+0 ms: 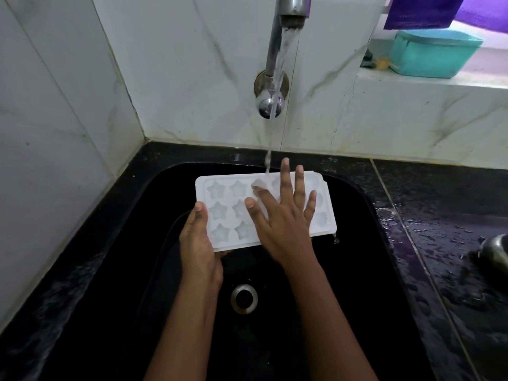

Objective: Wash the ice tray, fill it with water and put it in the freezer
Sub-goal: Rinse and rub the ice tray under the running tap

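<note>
The fingers of the left hand (198, 237) are tucked under the near left corner of a white plastic ice tray (222, 213) with star-shaped cells, and its thumb (200, 211) lies over the tray's left rim, so the corner is pinched between thumb and fingers. The tray is held cells-up over a black sink (365, 215), above its basin and not resting on it, with the far long edge toward the wall. The right hand (284, 218) lies palm-down on the tray's right half. Its fingers (286, 180) are straight and spread wide and press flat on the cells; the index finger is blurred. A thin stream of water (276, 86) falls from a dull metal tap (275, 48) fixed to the white marbled wall tiles (178, 78) and strikes the tray's far row just left of the right middle finger. Drops hang from the tray's near right corner. A round metal drain (244, 298) sits in the basin between the forearms. To the right, the black stone counter (439, 221) is wet, a rounded metal object (497, 253) is cut off at the frame edge, and a teal plastic tub (434, 55) stands on a ledge under purple cloth (423, 12).
</note>
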Motion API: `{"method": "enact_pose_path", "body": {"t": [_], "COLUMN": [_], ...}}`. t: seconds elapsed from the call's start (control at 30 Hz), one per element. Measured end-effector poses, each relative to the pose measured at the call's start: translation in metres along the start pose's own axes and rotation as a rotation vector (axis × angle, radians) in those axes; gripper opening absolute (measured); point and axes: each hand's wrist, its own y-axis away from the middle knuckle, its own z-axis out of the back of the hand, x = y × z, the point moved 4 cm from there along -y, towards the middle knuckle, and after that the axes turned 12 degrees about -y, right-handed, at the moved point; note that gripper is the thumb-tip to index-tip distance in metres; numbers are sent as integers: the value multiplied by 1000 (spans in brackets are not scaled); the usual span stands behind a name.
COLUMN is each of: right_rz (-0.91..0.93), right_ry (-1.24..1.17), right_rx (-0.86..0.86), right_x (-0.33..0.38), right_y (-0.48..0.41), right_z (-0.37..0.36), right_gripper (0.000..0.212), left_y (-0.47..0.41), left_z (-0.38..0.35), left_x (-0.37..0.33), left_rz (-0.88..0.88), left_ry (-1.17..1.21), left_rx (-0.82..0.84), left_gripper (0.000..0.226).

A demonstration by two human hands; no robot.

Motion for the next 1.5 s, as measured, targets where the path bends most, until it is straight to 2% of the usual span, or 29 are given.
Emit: {"method": "enact_pose_path", "body": {"t": [0.17, 0.33, 0.47, 0.63, 0.8, 0.93, 1.1, 1.2, 1.27, 1.33, 1.43, 1.5], "right_rz": [-53, 36, -56, 18, -59, 16, -61, 8, 44, 29, -12, -35], "right_ry": [72, 39, 71, 6, 67, 1, 64, 40, -37, -98, -155, -124], "right_rx": [-66, 11, -81, 53, -48, 48, -62, 50, 79, -12, -252, -297], "right_x": [-7, 1, -4, 4, -3, 3, 4, 13, 10, 2, -5, -10], "right_y": [2, 0, 2, 2, 2, 2, 1, 4, 1, -3, -4, -5], "right_z": [3, 0, 3, -3, 5, 0, 3, -9, -5, 7, 24, 28], "right_gripper": [62, 64, 64, 70, 65, 67, 66, 75, 73, 66, 57, 55], "left_y": [3, 3, 7, 5, 9, 6, 9, 8, 6, 6, 8, 6], "left_z": [-7, -2, -7, -2, -9, -3, -9, -6, 0, 0, -2, 0], "left_x": [4, 1, 3, 1, 4, 1, 1, -1, -4, -6, -8, -10], "left_rz": [-23, -49, -55, -67, -59, -64, -92, -81, -91, -107, -106, -98], "left_ry": [-63, -29, -55, -15, -38, 0, -44, -11, -6, -21, -34, -37], "left_rx": [6, -36, -36, -55, -47, -81, -65, -78, -95, -102, -108, -131], "left_gripper": [39, 34, 38, 33, 35, 37, 34, 34, 35, 38, 32, 28]}}
